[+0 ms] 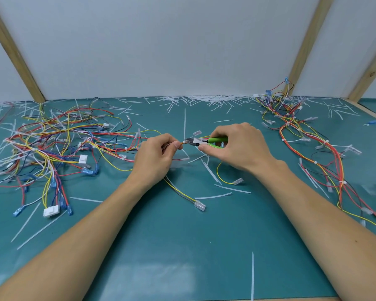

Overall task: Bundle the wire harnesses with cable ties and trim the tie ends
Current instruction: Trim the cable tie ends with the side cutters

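Note:
My left hand (155, 154) pinches a thin wire harness (181, 143) of red, yellow and black wires just above the green mat (165, 240). A white cable tie (184, 127) is looped round the harness, and its long tail stands straight up. My right hand (237, 146) grips green-handled cutters (201, 141). The cutter jaws touch the tie head right beside my left fingertips. Loose ends of the harness trail toward me, ending in clear terminals (199, 206).
A tangled pile of loose harnesses (52, 144) covers the left of the mat. Tied harnesses (313, 153) lie in a heap on the right. Cut white tie ends (206, 101) litter the back edge, and unused ties (252, 276) lie near the front.

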